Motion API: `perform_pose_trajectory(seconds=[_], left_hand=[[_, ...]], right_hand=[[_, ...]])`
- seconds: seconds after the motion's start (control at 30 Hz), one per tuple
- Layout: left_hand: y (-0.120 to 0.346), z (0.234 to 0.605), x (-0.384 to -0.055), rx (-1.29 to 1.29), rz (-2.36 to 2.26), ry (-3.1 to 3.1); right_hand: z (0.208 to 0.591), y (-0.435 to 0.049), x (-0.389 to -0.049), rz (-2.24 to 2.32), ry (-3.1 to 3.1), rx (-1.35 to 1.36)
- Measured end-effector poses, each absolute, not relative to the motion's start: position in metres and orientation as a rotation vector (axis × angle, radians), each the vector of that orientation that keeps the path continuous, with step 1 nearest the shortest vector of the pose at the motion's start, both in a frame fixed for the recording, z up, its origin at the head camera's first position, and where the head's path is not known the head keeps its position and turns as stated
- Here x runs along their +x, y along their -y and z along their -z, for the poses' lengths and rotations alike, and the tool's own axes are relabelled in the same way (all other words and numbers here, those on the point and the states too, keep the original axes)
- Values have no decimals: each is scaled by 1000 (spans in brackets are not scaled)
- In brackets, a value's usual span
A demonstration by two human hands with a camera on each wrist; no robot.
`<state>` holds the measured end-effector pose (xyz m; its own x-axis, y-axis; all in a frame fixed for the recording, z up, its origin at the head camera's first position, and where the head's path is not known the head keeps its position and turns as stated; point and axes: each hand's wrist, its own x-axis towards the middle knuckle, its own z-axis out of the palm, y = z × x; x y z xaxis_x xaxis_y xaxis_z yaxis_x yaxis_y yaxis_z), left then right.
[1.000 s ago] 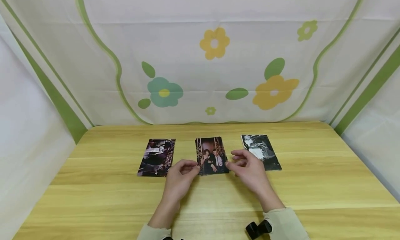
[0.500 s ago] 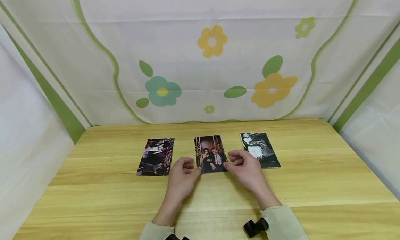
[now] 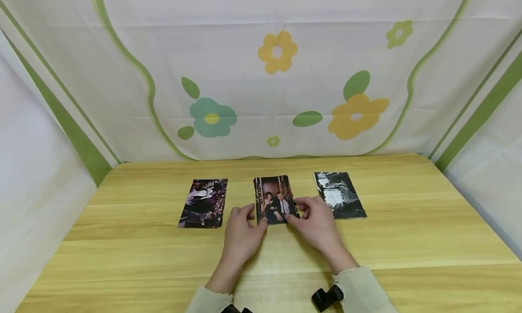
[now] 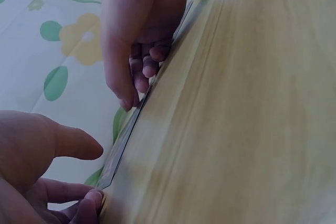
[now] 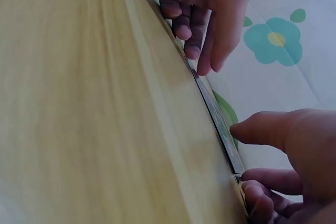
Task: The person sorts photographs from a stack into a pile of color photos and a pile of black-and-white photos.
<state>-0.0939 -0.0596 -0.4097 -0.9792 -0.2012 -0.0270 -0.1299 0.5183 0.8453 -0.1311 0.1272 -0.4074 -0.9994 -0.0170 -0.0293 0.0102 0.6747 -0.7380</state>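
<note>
In the head view a pile of photos (image 3: pixel 277 199) lies mid-table, its top print showing two people in dark clothes. My left hand (image 3: pixel 242 236) is at its lower left corner, fingers along the side and thumb over the near corner. At the right side is my right hand (image 3: pixel 318 224), posed much the same. Both wrist views show a gap between thumb and index finger: the left thumb (image 4: pixel 79 144) and right thumb (image 5: pixel 260 128) hover above the pile, while bent fingertips meet its edge. A purple-toned photo pile (image 3: pixel 204 203) lies left, a black-and-white photo pile (image 3: pixel 340 195) right.
The wooden table (image 3: pixel 122 254) backs onto a white cloth (image 3: pixel 228 45) printed with flowers and green lines. More cloth hangs at both sides. A black wrist device (image 3: pixel 327 298) sits by the right sleeve.
Both hands have come closer together along the middle pile, the left shifting right and the right shifting left, with thumbs now further over it. The piles look unmoved; the view shifts slightly.
</note>
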Motion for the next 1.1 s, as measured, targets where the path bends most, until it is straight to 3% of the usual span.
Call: perform_pose_trajectory(seconds=[0.67,1.1], left_hand=[[49,407,-92,376,1608,2535],[48,411,-92,290,1408,2649]], right_hand=[[410,-123,-129,1237,-2877,10],[410,-122,-130,1171,-2890,-20]])
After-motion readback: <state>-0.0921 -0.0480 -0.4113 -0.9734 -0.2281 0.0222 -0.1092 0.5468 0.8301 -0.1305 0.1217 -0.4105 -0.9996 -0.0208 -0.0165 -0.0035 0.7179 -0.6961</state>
